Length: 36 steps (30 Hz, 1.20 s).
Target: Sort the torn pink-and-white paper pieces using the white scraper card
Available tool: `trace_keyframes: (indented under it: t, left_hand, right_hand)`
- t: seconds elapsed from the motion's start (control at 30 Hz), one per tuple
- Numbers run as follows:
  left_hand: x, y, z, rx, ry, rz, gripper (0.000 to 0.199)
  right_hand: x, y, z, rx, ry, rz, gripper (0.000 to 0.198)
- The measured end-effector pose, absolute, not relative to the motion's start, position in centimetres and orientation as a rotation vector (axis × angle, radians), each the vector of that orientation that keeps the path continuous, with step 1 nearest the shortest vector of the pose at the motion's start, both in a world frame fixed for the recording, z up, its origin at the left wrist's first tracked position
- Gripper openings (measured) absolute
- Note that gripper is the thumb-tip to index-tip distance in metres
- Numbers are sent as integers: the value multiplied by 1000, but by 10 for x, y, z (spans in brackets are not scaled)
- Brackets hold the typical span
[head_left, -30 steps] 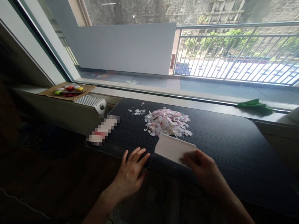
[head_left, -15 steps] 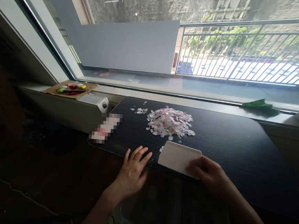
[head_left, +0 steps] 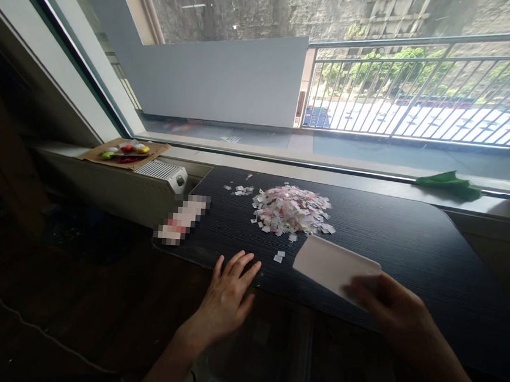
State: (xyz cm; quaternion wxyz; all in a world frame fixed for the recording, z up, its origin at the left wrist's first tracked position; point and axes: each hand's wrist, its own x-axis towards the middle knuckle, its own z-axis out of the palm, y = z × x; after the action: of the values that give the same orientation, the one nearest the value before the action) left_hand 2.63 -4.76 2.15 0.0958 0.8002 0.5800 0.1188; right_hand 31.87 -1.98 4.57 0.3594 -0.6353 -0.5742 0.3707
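My right hand (head_left: 390, 301) grips the right end of a pale, flat rectangular card (head_left: 335, 265), held tilted over the front part of the dark table (head_left: 389, 225). At the table's front edge, my left hand (head_left: 232, 289) lies with its fingers spread and holds nothing. Beyond both hands is a heap of small pinkish-white paper pieces (head_left: 291, 210). A few loose scraps (head_left: 279, 256) lie between the left hand and the card. More paper bits (head_left: 241, 190) are scattered to the left of the heap.
A blurred-out pinkish item (head_left: 182, 220) lies at the table's left edge. On the sill at left, brown cardboard (head_left: 90, 153) carries several colourful objects beside a white heater (head_left: 161, 173). A green crumpled piece (head_left: 449, 186) rests on the right sill, below the window.
My right hand has moved the card to the right, away from the loose scraps, which now show more fully. My left hand stays nearly in place.
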Motion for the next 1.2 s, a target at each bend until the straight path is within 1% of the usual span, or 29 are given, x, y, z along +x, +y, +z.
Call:
trace_keyframes:
  t: [0.1,0.27,0.43,0.6,0.7,0.9,1.07,1.2]
  left_hand:
    - [26,-47,19,2385,1723,386,58]
    - [26,-47,19,2382,1724,365,59]
    - [26,-48,19,2390,1722,356,58]
    - [23,-48,15,2408,1710,426,56]
    - [23,-48,14,2404,1705,419,58]
    - [23,-47,14,2423,1705,419,58]
    - [23,-47,15,2417,1705,399,55]
    - [22,-47,15,2425,1705,395,57]
  right_hand:
    - [310,-10,43,-1630,-1484,827,21]
    - [300,-7,44,-1635,-1679,781,21]
    - [315,-16,56,-1755,-1688,705,22]
    - [303,0,50,-1645,-1769,676,23]
    - [299,7,47,-1659,-1791,666,22]
    - [317,-15,56,-1827,-1662,564,21]
    - [318,-28,54,-1743,-1687,651,21]
    - [337,-42,61,-1866,-1699,541,19]
